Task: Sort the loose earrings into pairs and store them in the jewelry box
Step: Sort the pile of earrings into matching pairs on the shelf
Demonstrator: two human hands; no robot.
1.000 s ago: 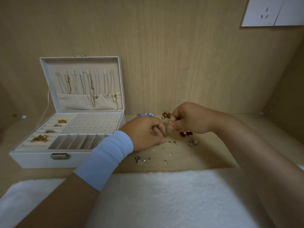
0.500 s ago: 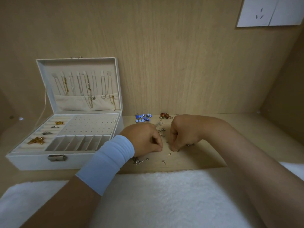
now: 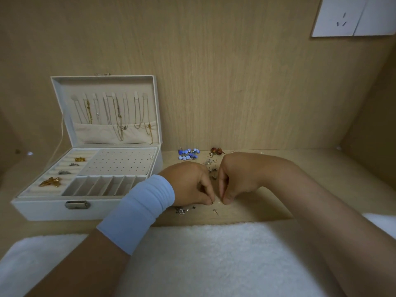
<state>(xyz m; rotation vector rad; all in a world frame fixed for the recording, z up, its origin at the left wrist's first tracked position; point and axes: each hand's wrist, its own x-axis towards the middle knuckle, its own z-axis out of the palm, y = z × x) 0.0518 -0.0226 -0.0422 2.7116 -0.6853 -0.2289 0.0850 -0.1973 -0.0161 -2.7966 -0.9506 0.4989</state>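
Note:
The white jewelry box (image 3: 49,207) stands open at the left, necklaces hanging in its lid and a few pieces in its ring rolls. Loose earrings lie on the wooden shelf: blue bead earrings (image 3: 188,153), red-brown ones (image 3: 216,150), a silver heart earring (image 3: 183,210) and a small stud (image 3: 215,211). My left hand (image 3: 188,182), with a pale blue wristband, pinches a tiny stud earring against the shelf. My right hand (image 3: 234,177) pinches another thin stud pin (image 3: 220,202) just beside it. The fingertips nearly meet.
A white fluffy towel (image 3: 203,258) covers the near edge of the shelf. The wooden back wall rises right behind the earrings, with a white socket plate (image 3: 351,16) at the upper right. A side wall closes the right.
Both hands came down from a raised pinch above the shelf to the shelf's surface and moved nearer to me. The blue and red-brown earrings behind them are now uncovered.

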